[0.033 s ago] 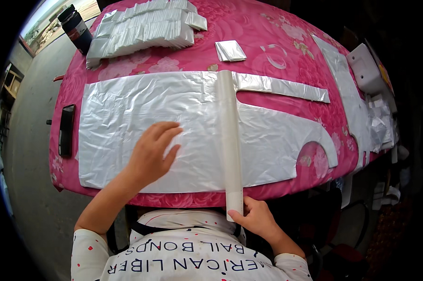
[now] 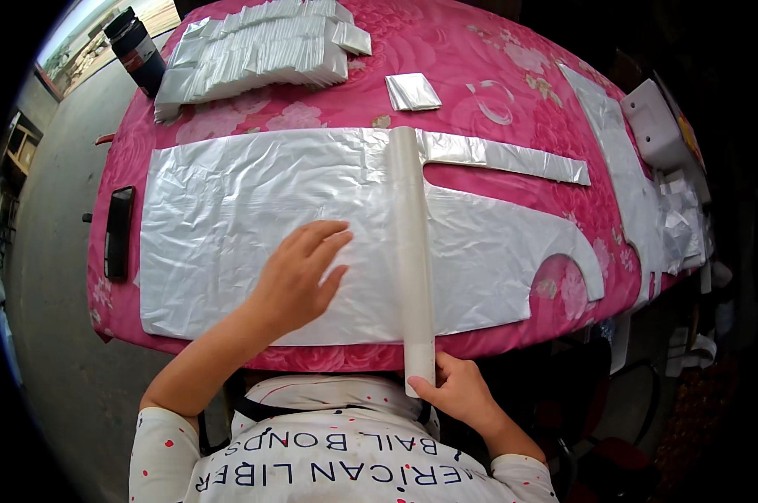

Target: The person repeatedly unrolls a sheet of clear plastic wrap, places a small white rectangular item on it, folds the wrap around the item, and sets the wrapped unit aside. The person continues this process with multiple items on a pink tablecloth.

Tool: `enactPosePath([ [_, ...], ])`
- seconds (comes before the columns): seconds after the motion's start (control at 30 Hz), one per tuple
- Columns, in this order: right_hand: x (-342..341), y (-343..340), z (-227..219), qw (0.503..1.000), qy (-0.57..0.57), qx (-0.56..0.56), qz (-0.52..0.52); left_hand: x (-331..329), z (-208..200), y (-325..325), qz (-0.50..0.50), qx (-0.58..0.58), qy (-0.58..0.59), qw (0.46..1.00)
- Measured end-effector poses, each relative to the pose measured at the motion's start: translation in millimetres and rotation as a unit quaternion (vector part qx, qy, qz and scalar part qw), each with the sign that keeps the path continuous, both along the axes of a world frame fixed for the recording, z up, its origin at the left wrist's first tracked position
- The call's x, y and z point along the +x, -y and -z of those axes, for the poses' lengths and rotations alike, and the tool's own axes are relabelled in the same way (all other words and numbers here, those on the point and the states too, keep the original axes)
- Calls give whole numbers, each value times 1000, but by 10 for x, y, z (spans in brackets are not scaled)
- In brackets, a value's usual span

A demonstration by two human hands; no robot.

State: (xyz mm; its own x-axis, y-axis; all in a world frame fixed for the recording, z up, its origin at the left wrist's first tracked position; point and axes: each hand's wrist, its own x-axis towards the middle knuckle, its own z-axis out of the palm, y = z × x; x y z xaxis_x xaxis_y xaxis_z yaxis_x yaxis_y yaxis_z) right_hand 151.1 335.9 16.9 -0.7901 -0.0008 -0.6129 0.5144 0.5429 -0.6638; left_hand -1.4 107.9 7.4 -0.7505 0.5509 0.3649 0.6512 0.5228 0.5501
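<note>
A thin, shiny white plastic sheet (image 2: 228,218), shaped like a disposable apron, lies flat across the table. Its right part has a long strap and a curved cut-out. Across it, from far to near, lies a long, pale, ruler-like strip (image 2: 412,243) whose near end sticks out past the table edge. My right hand (image 2: 456,387) grips that near end, thumb on top. To the left of the strip, my left hand (image 2: 299,272) is over the sheet, fingers apart and a little bent, holding nothing. Whether it touches the plastic I cannot tell.
Folded plastic pieces are stacked in a pile (image 2: 262,54) at the far left, beside a dark jar (image 2: 136,52). One folded piece (image 2: 412,91) lies farther right. A black phone (image 2: 120,235) sits near the left edge. More plastic (image 2: 610,142) and a white container (image 2: 654,126) are at right.
My left hand has moved to the right over the sheet, nearer the strip. The right hand and the strip stay in place.
</note>
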Motion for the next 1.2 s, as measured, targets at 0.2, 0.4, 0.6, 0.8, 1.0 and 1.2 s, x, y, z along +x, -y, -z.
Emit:
enactPosePath([
  [0.2,-8,-27,-37,1000,22,7,-16,78,467,-617,20,-43,21,999],
  [0.4,-324,-246,36,997,-29,-36,-62,94,515,-648,18,-136,-5,991],
  [0.6,-1577,-212,106,989,-109,-96,15,99,511,-658,4,-170,-31,985],
  [0.8,-2529,-177,446,866,-111,-413,257,92,481,-665,11,-154,-26,988],
  [1.0,-2857,-606,541,693,-192,-572,395,99,496,-644,9,-148,-19,989],
  [1.2,-2896,-2256,402,628,-307,-533,477,104,531,-652,8,-136,-20,991],
])
